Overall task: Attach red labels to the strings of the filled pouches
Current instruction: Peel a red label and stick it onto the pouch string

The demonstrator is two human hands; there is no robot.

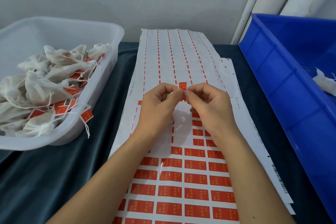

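Note:
Both hands meet above the label sheets at the table's middle. My left hand (160,103) and my right hand (209,103) pinch one red label (182,86) between thumbs and forefingers, and a bit of white string (171,94) shows at the left fingertips. A white pouch (171,119) peeks out under the left palm, mostly hidden. The near sheet (181,178) carries several rows of red labels; the far sheet (174,60) is stripped to red slivers.
A clear plastic tub (101,29) at the left holds several white pouches with red labels on their strings. A blue crate (272,71) at the right holds a white pouch (325,82). Dark green cloth (54,178) covers the table.

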